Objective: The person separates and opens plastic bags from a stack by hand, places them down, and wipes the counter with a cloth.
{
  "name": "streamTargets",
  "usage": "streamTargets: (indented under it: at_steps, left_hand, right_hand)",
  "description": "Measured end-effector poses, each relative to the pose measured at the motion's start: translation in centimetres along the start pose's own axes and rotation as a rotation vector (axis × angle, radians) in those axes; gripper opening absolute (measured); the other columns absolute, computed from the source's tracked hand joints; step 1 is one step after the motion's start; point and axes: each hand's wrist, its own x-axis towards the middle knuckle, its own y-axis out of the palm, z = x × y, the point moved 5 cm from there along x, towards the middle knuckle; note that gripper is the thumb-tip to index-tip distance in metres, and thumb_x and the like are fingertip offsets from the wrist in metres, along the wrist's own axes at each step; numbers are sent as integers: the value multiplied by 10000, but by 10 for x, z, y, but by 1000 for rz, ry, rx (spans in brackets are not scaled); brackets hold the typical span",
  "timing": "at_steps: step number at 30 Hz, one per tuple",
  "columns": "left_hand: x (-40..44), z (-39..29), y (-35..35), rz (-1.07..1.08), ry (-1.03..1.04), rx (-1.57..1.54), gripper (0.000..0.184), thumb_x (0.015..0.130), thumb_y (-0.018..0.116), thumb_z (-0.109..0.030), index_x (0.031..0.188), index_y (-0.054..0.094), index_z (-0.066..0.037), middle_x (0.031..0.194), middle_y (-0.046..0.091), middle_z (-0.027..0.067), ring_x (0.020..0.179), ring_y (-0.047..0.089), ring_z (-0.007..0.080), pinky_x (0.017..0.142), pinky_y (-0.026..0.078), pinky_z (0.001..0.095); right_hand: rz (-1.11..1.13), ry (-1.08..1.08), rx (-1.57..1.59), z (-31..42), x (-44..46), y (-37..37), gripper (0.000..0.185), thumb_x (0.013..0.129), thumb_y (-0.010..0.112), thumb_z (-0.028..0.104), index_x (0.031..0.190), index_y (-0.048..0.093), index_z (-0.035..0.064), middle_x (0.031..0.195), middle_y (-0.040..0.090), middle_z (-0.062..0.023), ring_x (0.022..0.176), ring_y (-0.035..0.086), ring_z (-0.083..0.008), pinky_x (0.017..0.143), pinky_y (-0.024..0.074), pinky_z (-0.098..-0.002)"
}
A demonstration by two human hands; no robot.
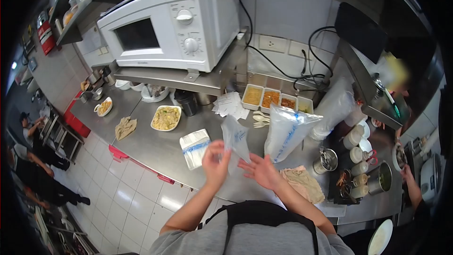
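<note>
While the hands (216, 164) (260, 172) touch a clear bag (235, 138), left pinching, right open, yellowish food (166, 117) fills a white bowl (163, 128)

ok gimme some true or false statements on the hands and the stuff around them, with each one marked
1. The left hand has its fingers on a clear plastic bag. True.
2. The right hand is balled into a fist. False: it is open, its fingertips by the lower part of the bag.
3. Four food containers stand in a row near the wall. True.
4. The microwave stands directly on the counter. False: it sits on a metal shelf above it.
5. A crumpled cloth lies on the counter to the right of both hands. True.
</note>
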Motion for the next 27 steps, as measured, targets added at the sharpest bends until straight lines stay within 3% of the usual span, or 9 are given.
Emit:
streamTargets:
  at_steps: [1,3,6,9,10,13,16,22,27]
  left_hand:
    - [-23,7,-1,39,-20,-7,143,762,632,23,719,504,-25,1005,550,108,918,527,173,803,418,278]
    - [-69,40,-9,292,-56,-27,238,731,690,-49,893,517,-46,1128,492,127,1057,475,215,904,377,343]
    - [-81,45,-15,411,-278,-22,538,723,728,-224,1139,421,-75,1260,392,143,1203,359,249,996,283,431]
    - [-59,77,-28,390,-486,-277,823,709,720,-393,1309,238,-98,1382,241,149,1290,221,265,1034,186,500]
    - [-48,79,-26,372,-409,-289,758,770,656,-424,1320,276,-67,1365,327,146,1223,345,224,1011,265,443]
    - [-24,105,-15,573,-605,-421,579,810,647,-323,1255,419,-31,1219,515,107,1081,491,165,936,361,341]
    - [-17,110,-9,467,-671,-446,337,822,649,-215,1084,570,-17,999,630,44,911,568,112,839,414,263]
    - [-11,100,11,382,-657,-570,206,791,685,-162,945,618,-42,919,637,27,816,576,101,774,446,258]
    - [13,133,-4,193,-651,-362,200,775,704,-178,862,596,-35,858,632,30,769,577,108,685,460,267]
  right_hand:
    - [35,-12,96,5,7,5,369,904,522,251,1208,479,47,1003,623,-55,934,575,-143,806,436,-288]
    - [-81,-154,-155,19,26,-5,325,883,554,195,1165,502,43,997,620,-54,903,577,-120,774,442,-258]
    - [-155,-279,-499,32,31,-8,279,855,590,123,1111,517,41,979,616,-30,856,578,-92,744,445,-219]
    - [-122,-318,-785,36,28,0,262,856,584,100,1098,515,27,966,608,-14,855,561,-73,754,441,-215]
    - [-103,-326,-872,36,28,2,259,861,577,100,1099,513,20,963,605,-11,861,552,-68,763,439,-218]
    - [-70,-337,-1014,34,24,0,318,868,568,103,1157,485,0,1022,589,-31,922,536,-83,799,429,-228]
    - [-146,-402,-906,46,9,7,366,885,535,98,1223,444,-7,1097,561,-50,979,518,-99,838,414,-240]
    - [-242,-577,-1131,49,-6,-24,401,909,470,131,1279,403,-8,1084,586,-93,989,525,-97,838,413,-242]
    - [-298,-447,-866,66,-38,-19,376,934,441,166,1257,421,-25,1123,580,-104,961,562,-139,841,430,-264]
